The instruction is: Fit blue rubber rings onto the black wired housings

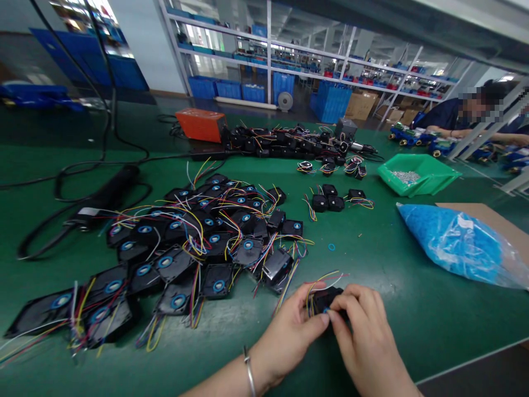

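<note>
My left hand (287,331) is closed around a small black plastic housing with thin coloured wires (324,299), holding it just above the green table. My right hand (367,325) pinches at the housing's near side, thumb and forefinger together. A bit of a blue ring (326,311) shows at those fingertips; most of it is hidden. Left of my hands lies a heap of similar black housings (212,273), many with a blue ring round a white centre. One loose blue ring (331,247) rests on the table beyond my hands.
At right are a clear bag of blue pieces (463,242), cardboard (491,220) and a green bin (438,184) with small metal parts. Smaller wired black units (328,202) sit ahead. A corded black tool (111,190) and orange box (202,125) stand leftward. A person (450,113) works far right.
</note>
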`<action>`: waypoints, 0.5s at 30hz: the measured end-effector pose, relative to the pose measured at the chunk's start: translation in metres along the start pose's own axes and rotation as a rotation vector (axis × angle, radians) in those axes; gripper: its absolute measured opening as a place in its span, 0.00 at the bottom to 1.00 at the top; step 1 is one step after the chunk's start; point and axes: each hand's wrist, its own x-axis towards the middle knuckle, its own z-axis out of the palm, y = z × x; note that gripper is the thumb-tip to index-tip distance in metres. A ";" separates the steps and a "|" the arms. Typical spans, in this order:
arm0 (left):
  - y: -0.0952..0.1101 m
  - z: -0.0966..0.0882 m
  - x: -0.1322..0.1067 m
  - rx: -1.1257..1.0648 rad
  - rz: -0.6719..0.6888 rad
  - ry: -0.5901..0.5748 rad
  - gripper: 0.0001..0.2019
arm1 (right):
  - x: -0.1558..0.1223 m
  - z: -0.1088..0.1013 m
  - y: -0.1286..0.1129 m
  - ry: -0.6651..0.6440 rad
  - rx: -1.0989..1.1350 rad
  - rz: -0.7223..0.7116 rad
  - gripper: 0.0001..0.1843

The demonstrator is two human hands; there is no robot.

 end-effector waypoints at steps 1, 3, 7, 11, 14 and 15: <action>0.001 0.001 0.000 0.000 0.008 -0.004 0.21 | 0.000 0.000 0.001 0.019 0.045 0.051 0.08; 0.003 0.002 0.000 -0.009 0.025 -0.023 0.20 | 0.001 0.001 0.003 0.020 0.183 0.171 0.16; 0.006 0.005 -0.004 -0.010 0.063 -0.080 0.21 | 0.002 0.005 0.007 -0.183 0.634 0.342 0.23; 0.007 0.002 -0.005 0.070 0.097 -0.128 0.22 | 0.002 0.011 0.005 -0.206 0.730 0.368 0.25; 0.008 -0.001 -0.004 0.074 0.117 -0.172 0.22 | 0.001 0.014 0.004 -0.182 0.675 0.317 0.25; 0.008 -0.002 -0.003 0.066 0.120 -0.176 0.22 | 0.001 0.015 0.005 -0.183 0.660 0.302 0.25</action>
